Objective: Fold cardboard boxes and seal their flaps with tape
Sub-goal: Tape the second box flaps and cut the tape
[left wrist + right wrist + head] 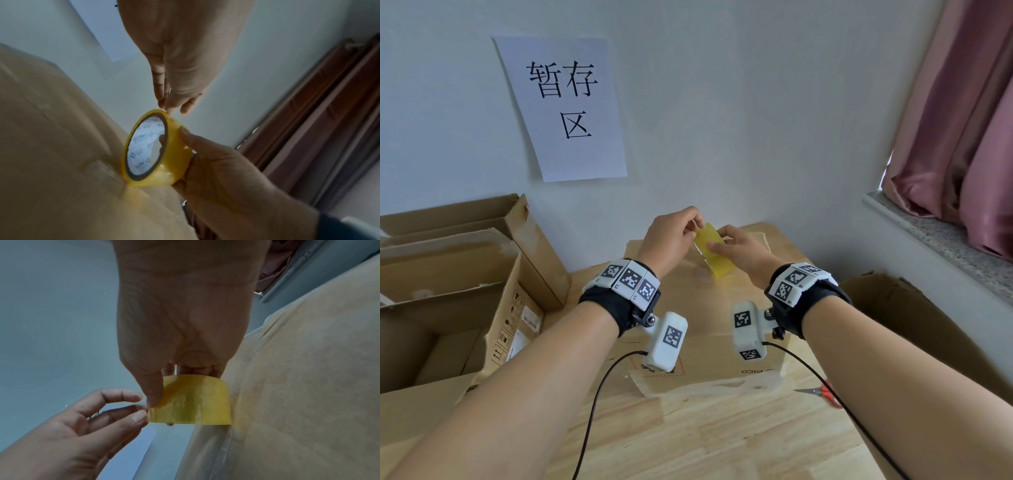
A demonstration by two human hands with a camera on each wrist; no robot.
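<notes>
A yellow tape roll [714, 250] [174, 155] [195, 402] stands on edge on top of a brown cardboard box [722, 335] [61, 146] [308, 386] lying on the table. My right hand [719, 240] [174, 134] [172, 386] grips the roll, thumb on its outer face and a finger inside the core. My left hand [698, 224] [167, 108] [142, 410] pinches at the roll's upper rim with thumb and fingertips. Whether a loose tape end is between them is too small to tell.
Red-handled scissors [822, 394] lie on the wooden table [688, 438] at the right. Open cardboard boxes [448, 274] stand at the left and another carton [911, 308] at the right. The wall with a paper sign [565, 102] is close behind.
</notes>
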